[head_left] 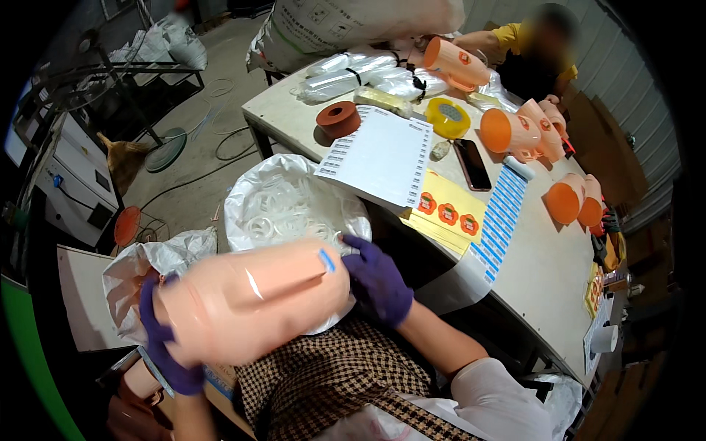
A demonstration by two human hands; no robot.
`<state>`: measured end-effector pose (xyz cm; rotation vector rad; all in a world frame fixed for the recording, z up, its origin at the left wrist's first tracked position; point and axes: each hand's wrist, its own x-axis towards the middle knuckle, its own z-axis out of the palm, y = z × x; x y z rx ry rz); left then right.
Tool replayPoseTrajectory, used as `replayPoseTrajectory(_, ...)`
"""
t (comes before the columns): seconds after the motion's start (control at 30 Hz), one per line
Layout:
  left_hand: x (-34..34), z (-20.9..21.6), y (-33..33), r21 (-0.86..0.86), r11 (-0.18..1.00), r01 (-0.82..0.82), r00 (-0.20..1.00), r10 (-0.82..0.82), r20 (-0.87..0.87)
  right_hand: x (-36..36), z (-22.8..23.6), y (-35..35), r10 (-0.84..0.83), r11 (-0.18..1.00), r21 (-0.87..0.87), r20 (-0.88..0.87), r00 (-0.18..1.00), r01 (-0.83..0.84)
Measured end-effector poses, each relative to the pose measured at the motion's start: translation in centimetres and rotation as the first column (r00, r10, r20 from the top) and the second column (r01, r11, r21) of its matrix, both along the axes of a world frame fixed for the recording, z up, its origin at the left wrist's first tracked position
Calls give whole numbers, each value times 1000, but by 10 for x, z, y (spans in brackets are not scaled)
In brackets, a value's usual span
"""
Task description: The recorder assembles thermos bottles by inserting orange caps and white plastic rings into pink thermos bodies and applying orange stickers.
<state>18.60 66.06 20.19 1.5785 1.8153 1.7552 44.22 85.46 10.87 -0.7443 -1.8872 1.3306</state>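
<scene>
A large peach plastic jug point(254, 301) lies sideways between my purple-gloved hands, slightly blurred. Along its upper side runs a raised, handle-like ridge, with a small blue sticker point(326, 260) at the ridge's right end. My left hand point(165, 338) grips the jug's left end, fingers curled round it. At the other end my right hand point(379, 279) holds against the jug, with some fingers hidden. Just beyond the jug, a white sack point(239, 195) holds many clear plastic rings point(287, 206).
On the table point(548, 294) lie sticker sheets point(446, 209), a blue-striped label strip point(504, 213), a phone point(472, 165), tape rolls point(338, 119) and more peach jugs point(507, 132). Another person point(507, 44) sits across the table, a hand near a jug. Another white bag point(187, 246) stands left.
</scene>
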Motion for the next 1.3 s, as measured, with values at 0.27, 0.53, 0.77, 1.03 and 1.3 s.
replayPoseTrajectory(0.27, -42, -135, 133, -156, 825, 543, 839, -524, 148, 93, -3, 119, -663, 669, 456, 11, 748, 587)
replayPoseTrajectory(0.53, 18, -242, 151, -274, 853, 445, 873, -345, 346, 103, -40, 181, -759, 643, 530, 343, 553, 554)
replayPoseTrajectory(0.77, 27, -215, 147, -99, 860, 501, 691, -329, 643, 109, -45, 173, -653, 743, 391, 246, 716, 544)
replayPoseTrajectory(1.03, 33, -212, 146, -66, 887, 458, 798, -378, 469, 176, -94, 215, -523, 700, 655, 198, 829, 286)
replayPoseTrajectory(1.3, 27, -191, 137, -108, 922, 371, 673, -187, 715, 148, 9, 143, -130, 988, 65, -134, 982, 139)
